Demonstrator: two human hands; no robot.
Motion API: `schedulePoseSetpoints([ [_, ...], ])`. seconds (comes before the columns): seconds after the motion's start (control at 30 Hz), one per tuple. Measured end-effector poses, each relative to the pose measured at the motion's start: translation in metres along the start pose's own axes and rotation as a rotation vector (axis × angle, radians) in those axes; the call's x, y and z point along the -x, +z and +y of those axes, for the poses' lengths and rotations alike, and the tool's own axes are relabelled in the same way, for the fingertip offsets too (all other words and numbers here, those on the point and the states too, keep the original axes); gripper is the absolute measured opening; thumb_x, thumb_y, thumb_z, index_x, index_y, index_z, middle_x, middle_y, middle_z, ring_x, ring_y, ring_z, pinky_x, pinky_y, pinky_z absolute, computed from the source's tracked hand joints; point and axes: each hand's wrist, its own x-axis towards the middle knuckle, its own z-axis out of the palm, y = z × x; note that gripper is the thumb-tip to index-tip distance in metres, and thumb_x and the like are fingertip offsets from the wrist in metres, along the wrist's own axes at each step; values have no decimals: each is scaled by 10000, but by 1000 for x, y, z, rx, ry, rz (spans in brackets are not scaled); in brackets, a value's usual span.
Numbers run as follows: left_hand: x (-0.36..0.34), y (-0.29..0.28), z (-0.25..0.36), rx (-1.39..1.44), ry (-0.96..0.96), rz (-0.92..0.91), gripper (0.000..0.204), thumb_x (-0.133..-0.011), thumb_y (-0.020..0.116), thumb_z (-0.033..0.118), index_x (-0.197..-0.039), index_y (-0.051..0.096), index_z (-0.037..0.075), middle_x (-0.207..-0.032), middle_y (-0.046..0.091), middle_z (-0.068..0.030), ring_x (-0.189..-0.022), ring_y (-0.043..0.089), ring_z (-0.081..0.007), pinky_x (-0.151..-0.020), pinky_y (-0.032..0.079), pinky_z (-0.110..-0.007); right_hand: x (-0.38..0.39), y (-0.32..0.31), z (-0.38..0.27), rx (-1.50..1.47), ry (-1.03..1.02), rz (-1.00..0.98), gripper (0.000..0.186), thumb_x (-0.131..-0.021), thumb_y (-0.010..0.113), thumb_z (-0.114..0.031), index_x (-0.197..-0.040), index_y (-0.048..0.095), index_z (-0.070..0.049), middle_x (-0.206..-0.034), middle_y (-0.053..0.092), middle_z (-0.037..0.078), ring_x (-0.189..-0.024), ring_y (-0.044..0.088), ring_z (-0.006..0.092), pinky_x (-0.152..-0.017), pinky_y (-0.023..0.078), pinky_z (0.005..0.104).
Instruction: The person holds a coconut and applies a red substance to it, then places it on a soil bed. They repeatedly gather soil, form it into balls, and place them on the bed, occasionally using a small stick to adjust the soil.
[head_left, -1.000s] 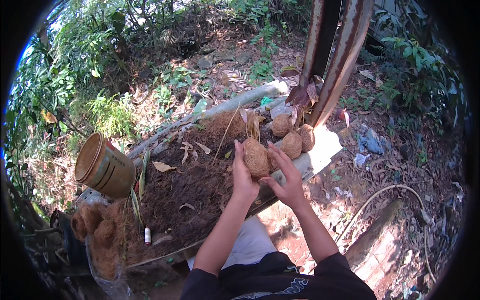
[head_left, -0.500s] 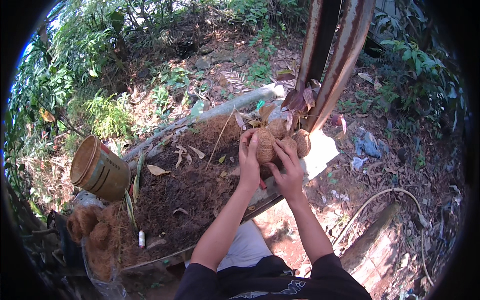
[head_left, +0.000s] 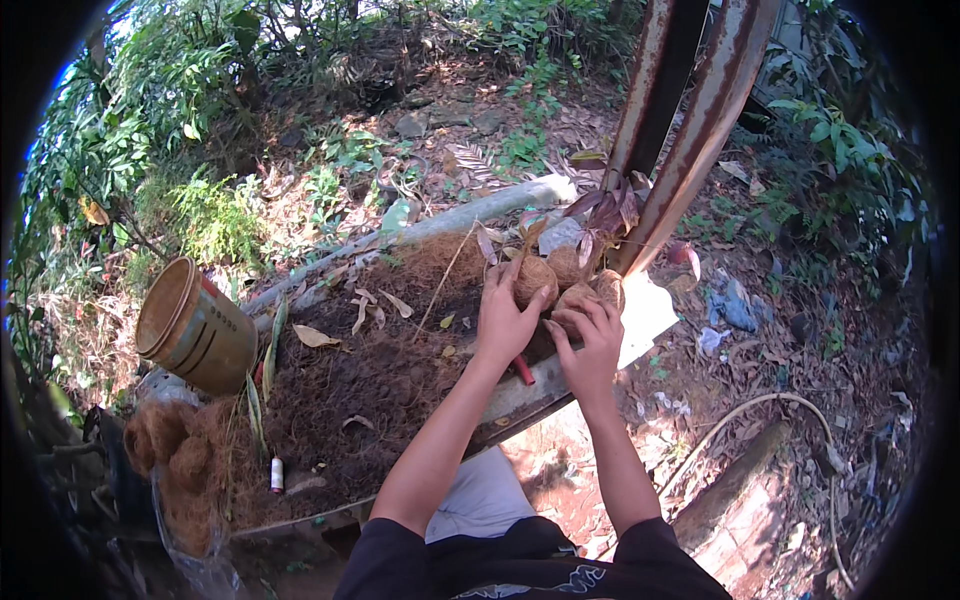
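A brown fibre ball [head_left: 534,281] is gripped by the left hand [head_left: 505,322], its fingers closed around the ball's near side, at the one o'clock end of the soil-covered worktop [head_left: 520,395]. A second fibre ball [head_left: 580,300], just beside the first at three o'clock, is touched by the curled fingers of the right hand [head_left: 590,345]. Rusty metal posts [head_left: 690,120] are seen rising just beyond. A round tin [head_left: 190,325] is set at nine o'clock, and loose coir clumps [head_left: 170,450] are piled at seven o'clock.
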Motion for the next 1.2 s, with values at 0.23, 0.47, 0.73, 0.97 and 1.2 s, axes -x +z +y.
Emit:
schedulePoseSetpoints([
  [0.23,13,-15,3,17,-38,55,448,-784,682,219,-1146,537,-1,-1154,535,-195,-1107,532,-333,-920,434,-390,0,2,-4,-26,-2,85,144,-689,726,-145,-811,663,-101,-928,615,19,-973,533,246,-865,383,397],
  [0.47,67,-51,48,333,-84,-172,175,-739,741,136,-859,698,16,-886,623,-85,-695,613,-122,-612,486,-269,20,-9,-26,-242,59,-8,161,-654,705,-84,-789,624,-48,-899,626,66,-967,549,266,-870,402,391],
  [0.73,116,-123,45,71,-186,52,238,-647,814,139,-649,619,2,-709,603,-20,-646,556,-83,-586,449,-247,44,9,-74,-547,119,-262,177,-619,734,-88,-768,643,-59,-868,619,67,-910,579,249,-855,428,377],
  [0.97,158,-197,14,652,-507,-205,201,-721,751,25,-738,551,37,-731,557,17,-678,529,-59,-633,438,-226,35,23,-132,-877,113,-905,198,-652,761,-84,-828,677,-47,-904,612,56,-836,598,168,-747,466,289],
  [1.2,185,-251,-19,413,-402,207,79,-763,706,-4,-809,656,-45,-774,639,-58,-696,612,-96,-636,500,-225,15,71,-149,-515,-73,-525,212,-738,714,-116,-937,673,-56,-925,648,83,-870,626,241,-753,477,334],
])
